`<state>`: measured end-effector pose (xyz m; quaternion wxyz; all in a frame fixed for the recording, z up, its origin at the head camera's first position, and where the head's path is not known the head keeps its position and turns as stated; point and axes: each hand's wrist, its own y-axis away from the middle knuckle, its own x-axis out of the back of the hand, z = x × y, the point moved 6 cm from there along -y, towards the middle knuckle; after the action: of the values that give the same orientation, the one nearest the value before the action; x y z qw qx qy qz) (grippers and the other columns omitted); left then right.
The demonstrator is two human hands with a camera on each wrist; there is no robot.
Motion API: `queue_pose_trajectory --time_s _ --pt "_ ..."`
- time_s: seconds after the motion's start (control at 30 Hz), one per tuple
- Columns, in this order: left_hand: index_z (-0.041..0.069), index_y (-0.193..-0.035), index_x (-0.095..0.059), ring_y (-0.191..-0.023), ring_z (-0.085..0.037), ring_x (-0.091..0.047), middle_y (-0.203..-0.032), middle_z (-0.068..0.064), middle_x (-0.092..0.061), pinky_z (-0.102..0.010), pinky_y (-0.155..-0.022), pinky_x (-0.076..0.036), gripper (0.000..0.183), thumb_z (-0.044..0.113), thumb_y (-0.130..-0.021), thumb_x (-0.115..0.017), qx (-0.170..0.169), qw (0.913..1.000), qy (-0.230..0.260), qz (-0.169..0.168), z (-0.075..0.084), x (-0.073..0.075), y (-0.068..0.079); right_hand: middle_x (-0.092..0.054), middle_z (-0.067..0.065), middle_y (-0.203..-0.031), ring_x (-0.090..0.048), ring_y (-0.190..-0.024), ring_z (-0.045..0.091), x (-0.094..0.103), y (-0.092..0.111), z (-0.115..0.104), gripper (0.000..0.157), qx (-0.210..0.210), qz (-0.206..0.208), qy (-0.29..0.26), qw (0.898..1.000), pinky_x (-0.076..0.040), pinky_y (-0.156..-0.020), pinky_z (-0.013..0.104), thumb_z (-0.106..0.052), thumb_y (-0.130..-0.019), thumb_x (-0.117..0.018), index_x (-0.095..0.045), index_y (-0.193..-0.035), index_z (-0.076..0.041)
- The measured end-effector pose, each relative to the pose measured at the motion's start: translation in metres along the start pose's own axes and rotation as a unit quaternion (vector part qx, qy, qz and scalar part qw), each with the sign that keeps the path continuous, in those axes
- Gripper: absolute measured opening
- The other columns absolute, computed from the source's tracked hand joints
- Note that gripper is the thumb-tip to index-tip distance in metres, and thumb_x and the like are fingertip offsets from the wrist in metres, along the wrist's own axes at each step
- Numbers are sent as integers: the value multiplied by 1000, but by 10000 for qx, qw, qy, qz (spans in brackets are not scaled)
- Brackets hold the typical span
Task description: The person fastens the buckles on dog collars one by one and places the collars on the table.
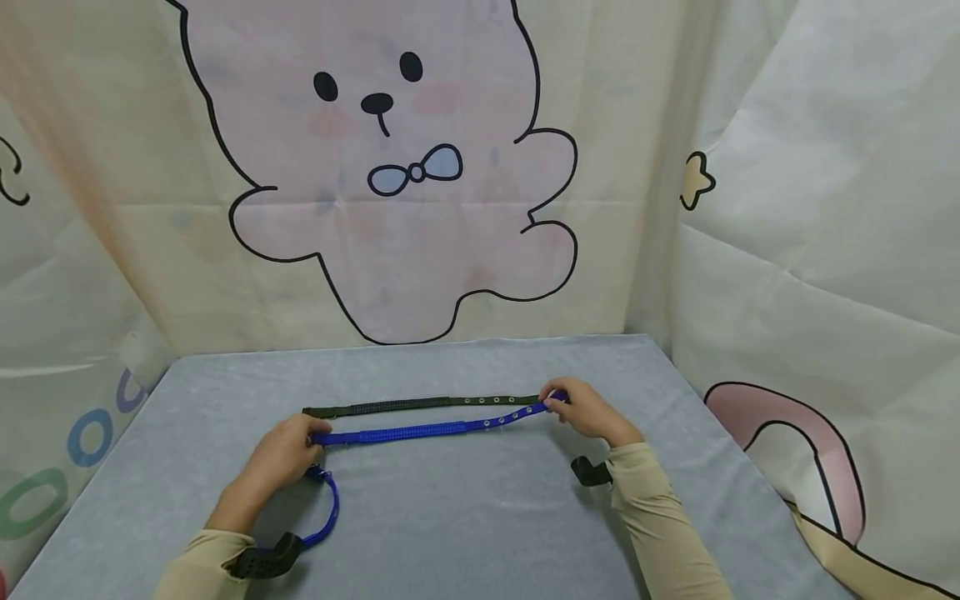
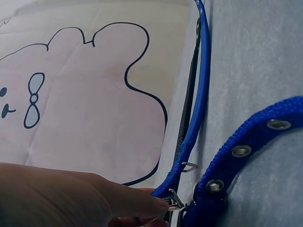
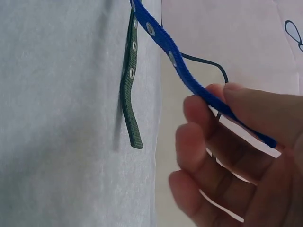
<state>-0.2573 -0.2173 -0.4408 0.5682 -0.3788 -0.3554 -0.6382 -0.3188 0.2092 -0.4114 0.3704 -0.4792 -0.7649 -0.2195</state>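
Observation:
A blue collar (image 1: 412,432) with metal eyelets stretches between the two hands. My left hand (image 1: 281,454) pinches its buckle end; the metal buckle (image 2: 175,201) shows by the thumb in the left wrist view. With thumb and index finger, my right hand (image 3: 236,156) pinches the eyelet end, the other fingers loosely bent. Just behind lies a dark green collar (image 1: 408,405), nearly parallel, its left end beside my left hand and its free tip (image 3: 136,142) hanging loose in the right wrist view. Another blue strap (image 1: 332,508) with eyelets curves below my left hand towards the wrist.
A grey cloth covers the table (image 1: 465,517). Behind it hangs a curtain (image 1: 420,275) with a cartoon bear, and printed side curtains (image 1: 825,250) stand close to the table's edges. Black wrist devices (image 1: 266,560) sit on both forearms.

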Motion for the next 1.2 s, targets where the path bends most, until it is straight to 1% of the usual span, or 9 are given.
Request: queue_pose_trajectory --time_s 0.1,0.17,0.33,0.43,0.57,0.77,0.87,1.1,1.2 --pt "-3 -117 -72 -79 -21 -57 -109 -22 -72 -38 -69 -47 31 -3 -87 -65 8 9999 106 31 2 1 0 -69 21 -94 -62 -70 19 2 0 0 13 -30 177 -74 9998 -47 -61 26 -4 -101 -59 -69 -108 1" --pt "-3 -117 -72 -80 -20 -60 -107 -20 -73 -38 -69 -48 31 -3 -87 -67 19 9999 153 56 3 2 2 -69 24 -95 -64 -72 26 2 1 0 14 -58 210 -195 9996 -47 -61 26 -4 -100 -61 -69 -109 2" --pt "-3 -112 -73 -85 -24 -66 -100 -16 -73 -44 -74 -53 25 -1 -87 -71 -2 9995 243 180 5 6 4 -70 28 -96 -65 -77 35 2 2 -1 15 -71 316 -494 9983 -47 -60 25 -5 -97 -66 -69 -109 3" --pt "-1 -108 -73 -87 -26 -66 -99 -14 -73 -47 -77 -53 21 0 -87 -72 -47 9995 171 270 5 9 4 -71 26 -95 -65 -75 32 3 2 -1 15 -38 385 -573 9976 -47 -60 25 -7 -96 -68 -69 -108 1" --pt "3 -107 -73 -87 -27 -67 -103 -16 -72 -46 -72 -53 18 4 -89 -70 -53 9994 92 315 6 14 3 -72 22 -94 -63 -73 25 6 1 -1 14 -64 486 -673 9965 -45 -59 26 -8 -96 -69 -69 -108 0" --pt "6 -109 -72 -90 -28 -69 -111 -17 -72 -46 -72 -55 18 8 -91 -69 -79 9993 243 280 8 19 4 -72 17 -94 -63 -72 19 9 -4 -6 15 63 603 -880 9943 -45 -60 27 -11 -96 -69 -68 -108 -2" --pt "6 -109 -72 -95 -31 -70 -115 -18 -72 -49 -76 -56 18 10 -92 -69 -250 9989 348 214 11 20 4 -71 13 -95 -66 -75 20 8 -5 -8 15 137 613 -965 9934 -50 -64 29 -11 -96 -69 -68 -108 -2" --pt "7 -110 -71 -95 -30 -70 -114 -17 -73 -46 -74 -56 18 12 -93 -67 -525 9971 515 211 22 27 10 -71 17 -101 -67 -80 38 6 -5 -18 14 374 582 -1179 9906 -54 -71 31 -10 -98 -67 -69 -108 -1" --pt "9 -109 -71 -95 -28 -70 -112 -14 -73 -43 -72 -55 16 12 -94 -67 -674 9962 525 180 27 29 12 -72 18 -104 -66 -80 33 6 -5 -21 17 453 596 -1200 9899 -54 -72 27 -11 -98 -66 -71 -111 -1"
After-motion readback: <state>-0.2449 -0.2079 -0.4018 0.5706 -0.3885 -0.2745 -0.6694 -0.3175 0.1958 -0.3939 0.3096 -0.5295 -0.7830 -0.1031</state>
